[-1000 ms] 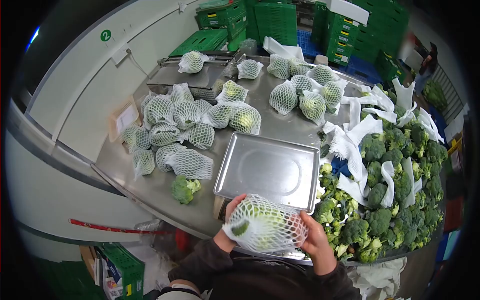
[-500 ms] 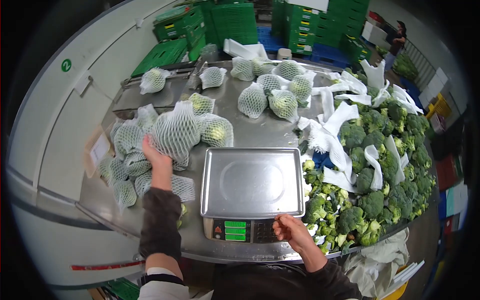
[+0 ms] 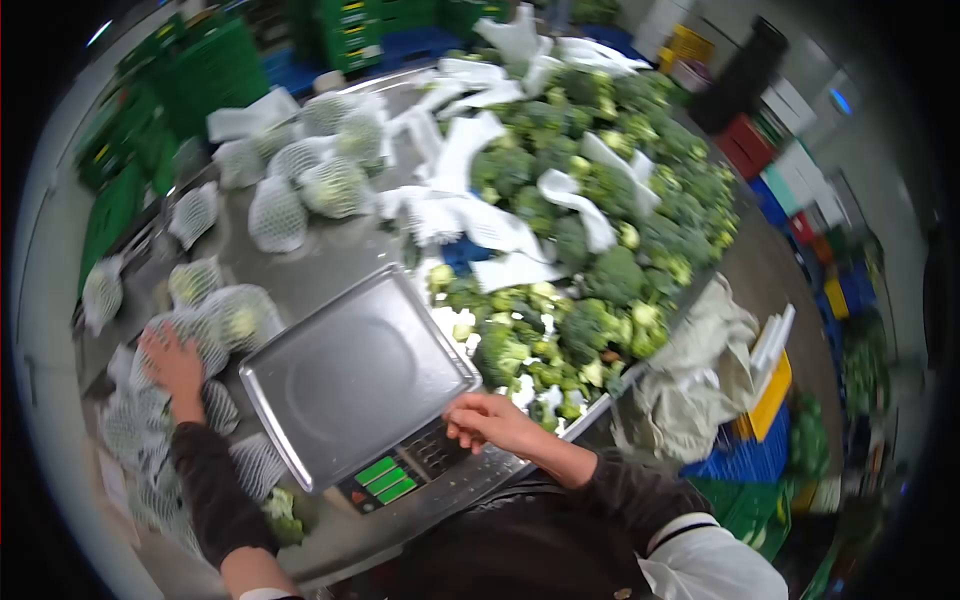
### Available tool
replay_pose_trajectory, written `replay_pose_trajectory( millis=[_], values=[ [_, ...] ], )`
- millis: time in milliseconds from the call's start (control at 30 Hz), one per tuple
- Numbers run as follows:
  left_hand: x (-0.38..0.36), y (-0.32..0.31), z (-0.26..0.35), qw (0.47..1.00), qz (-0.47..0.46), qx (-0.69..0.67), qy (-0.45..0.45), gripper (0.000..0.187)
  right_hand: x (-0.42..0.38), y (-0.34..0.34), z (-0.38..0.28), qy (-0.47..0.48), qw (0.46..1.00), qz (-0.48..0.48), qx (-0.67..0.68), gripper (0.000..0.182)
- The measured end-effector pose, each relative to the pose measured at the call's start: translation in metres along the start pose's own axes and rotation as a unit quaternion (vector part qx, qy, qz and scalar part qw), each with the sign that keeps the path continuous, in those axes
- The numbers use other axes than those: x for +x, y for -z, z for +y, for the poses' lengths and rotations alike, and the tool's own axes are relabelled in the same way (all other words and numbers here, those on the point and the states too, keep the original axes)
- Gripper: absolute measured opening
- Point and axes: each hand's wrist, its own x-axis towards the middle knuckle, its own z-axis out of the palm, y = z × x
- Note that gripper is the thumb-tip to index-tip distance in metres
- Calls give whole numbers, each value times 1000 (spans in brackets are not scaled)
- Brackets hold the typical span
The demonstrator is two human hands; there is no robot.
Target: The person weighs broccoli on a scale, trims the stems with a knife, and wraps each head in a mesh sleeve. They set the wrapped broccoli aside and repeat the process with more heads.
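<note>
My left hand [image 3: 172, 360] lies with fingers spread on net-wrapped broccoli heads [image 3: 130, 415] at the left of the metal table. My right hand [image 3: 482, 422] hovers by the near right corner of the scale [image 3: 362, 375], beside its keypad; its fingers are curled inward, and nothing can be made out in them. The scale's steel pan is bare, and its green display [image 3: 385, 480] is lit. A loose piece of broccoli [image 3: 284, 518] lies near the table's front edge. More wrapped heads [image 3: 335, 187] sit beyond the scale.
A large heap of unwrapped broccoli [image 3: 615, 275] covers the right side, with white net sleeves [image 3: 480, 222] on it. Green crates [image 3: 212, 75] are stacked behind. Pale cloth [image 3: 690, 375] and a yellow crate [image 3: 767, 400] stand at the right, past the table edge.
The view has turned to the right. My left hand has lowered, and its fingers have opened over the wrapped heads. My right hand remains by the scale's keypad.
</note>
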Motion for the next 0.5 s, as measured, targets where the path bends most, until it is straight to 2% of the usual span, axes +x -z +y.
replay_pose_trajectory(
  millis=[67, 100, 133, 167, 200, 233, 300, 333, 367, 400, 433, 500],
  values=[
    [17, 15, 4, 997, -60, 24, 39, 62, 1, 12, 7, 49, 998, 13, -36, 24],
    [25, 17, 3, 998, -55, 24, 31, 62, -3, 18, 4, 59, 994, 49, -82, 22],
    [33, 15, 1, 996, -80, -19, 44, 63, -6, 29, 3, 143, 964, 101, -202, 21],
    [40, 8, -7, 991, -108, -60, 58, 63, -12, 42, 2, 220, 910, 149, -317, 22],
    [49, -27, -28, 988, -22, -146, 38, 63, -20, 55, -1, 220, 889, 207, -344, 23],
    [36, -34, -33, 989, -22, -139, 37, 63, -27, 72, -7, 222, 863, 262, -370, 26],
    [8, -39, -47, 967, 116, -224, 22, 59, -34, 117, -13, 283, 762, 333, -478, 34],
    [-16, -24, -43, 937, 199, -287, -21, 52, -36, 127, -21, 261, 761, 327, -496, 39],
    [-41, -9, -34, 940, 196, -280, -16, 52, -38, 131, -31, 239, 759, 320, -515, 43],
    [-69, 24, -15, 909, 185, -373, -31, 50, -33, 128, -36, 251, 751, 286, -539, 51],
    [-96, 52, 6, 869, 173, -461, -44, 48, -24, 119, -40, 256, 768, 231, -540, 59],
    [-140, 87, 44, 809, 128, -572, -52, 45, 4, 97, -26, 280, 762, 167, -560, 66]
  ],
)
